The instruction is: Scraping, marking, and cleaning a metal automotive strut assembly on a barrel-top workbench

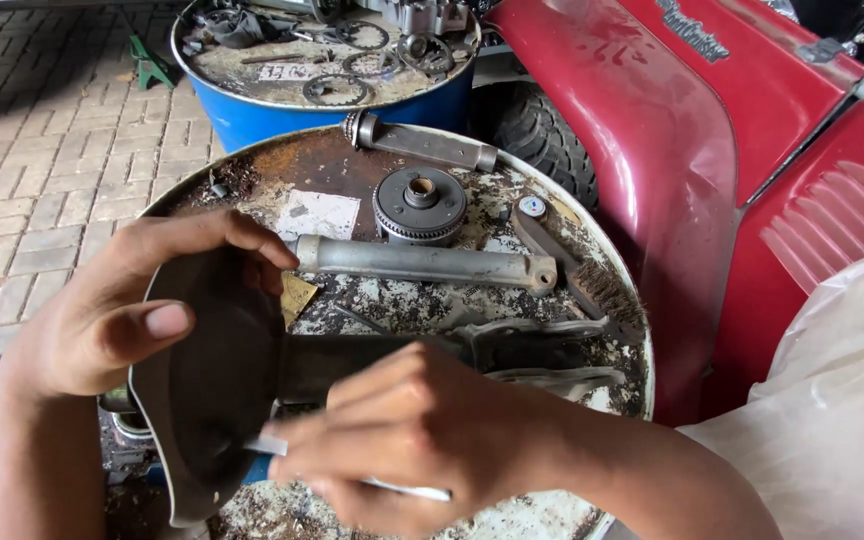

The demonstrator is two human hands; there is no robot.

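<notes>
Rusty round drum-top desk (352, 165) beneath, my left hand (102, 320) wraps its fingers around the dark flanged metal shaft (222, 370)'s rim while my right hand (422, 440) pinches a thin white-tipped tool (270, 445) against it; I'd judge steady bracing and short strokes work best.

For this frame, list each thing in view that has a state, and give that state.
left hand: gripping the rim of the dark flanged metal part
dark flanged metal part: held tilted over the drum top
right hand: closed on a thin white-and-blue tool, tip at the flange
grey cylinder: lying flat on the rusty drum top
round gear: lying flat
wire brush: lying unused
</notes>
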